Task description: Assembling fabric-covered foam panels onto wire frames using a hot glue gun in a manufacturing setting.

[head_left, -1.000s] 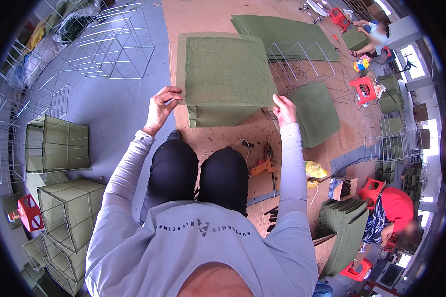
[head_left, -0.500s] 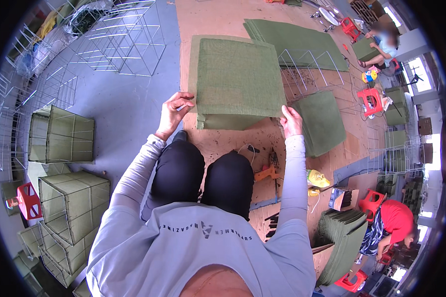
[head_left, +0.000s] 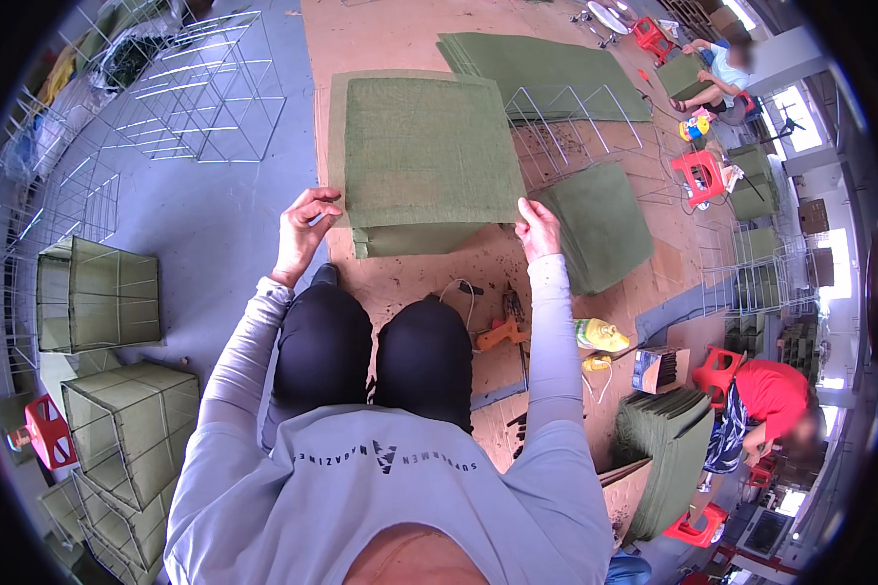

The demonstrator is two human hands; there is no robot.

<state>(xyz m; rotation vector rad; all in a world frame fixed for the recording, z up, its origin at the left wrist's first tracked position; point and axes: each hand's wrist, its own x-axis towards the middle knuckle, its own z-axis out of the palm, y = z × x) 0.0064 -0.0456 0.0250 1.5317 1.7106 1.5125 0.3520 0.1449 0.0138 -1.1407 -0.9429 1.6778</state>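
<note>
left hand (head_left: 305,232) and right hand (head_left: 540,232) pinch a green fabric sheet (head_left: 429,146) by its near corners; probably light, limp, best held there

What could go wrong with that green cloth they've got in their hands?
Maybe two things. The right hand pinches the green cloth only near one corner, and the left hand has just its fingertips at the opposite edge, so the cloth might slip or wrinkle. Also, an orange tool lies on the cardboard close to the person's right knee, so a leg could bump it.
</note>
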